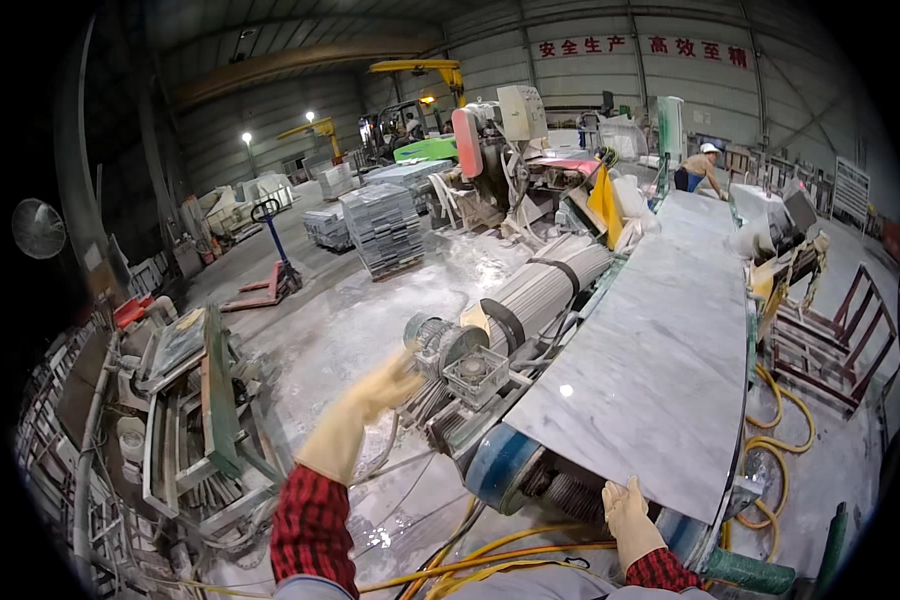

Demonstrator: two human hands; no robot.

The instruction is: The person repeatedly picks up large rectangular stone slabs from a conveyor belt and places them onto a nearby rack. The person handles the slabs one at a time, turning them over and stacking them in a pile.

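Left grip (390, 385) rests open against the motor (440, 345); right grip (625, 510) presses flat on the heavy, brittle, slick stone slab (650, 350)'s near edge.

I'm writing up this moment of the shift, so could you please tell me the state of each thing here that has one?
left hand: gloved, resting on the motor housing
right hand: gloved, open, fingers on the slab's near edge
stone slab: lying flat on the conveyor line
pallet jack: parked, unladen
yellow hoses: lying loose on the wet floor
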